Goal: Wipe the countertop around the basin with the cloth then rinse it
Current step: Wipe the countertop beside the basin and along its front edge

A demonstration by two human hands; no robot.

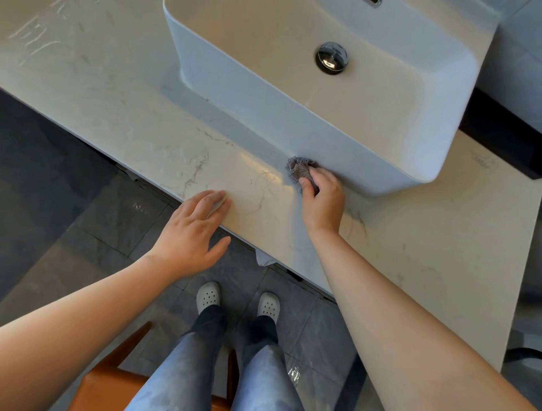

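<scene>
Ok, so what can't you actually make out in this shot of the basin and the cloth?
All head view.
1. Cloth: mostly covered by the right hand gripping it; its size and wetness cannot be told.
2. Tap: cut off by the top edge; only a chrome sliver shows.
3. Countertop behind the basin: hidden by the basin itself.
4. Pale marks top left: too faint to read.
</scene>
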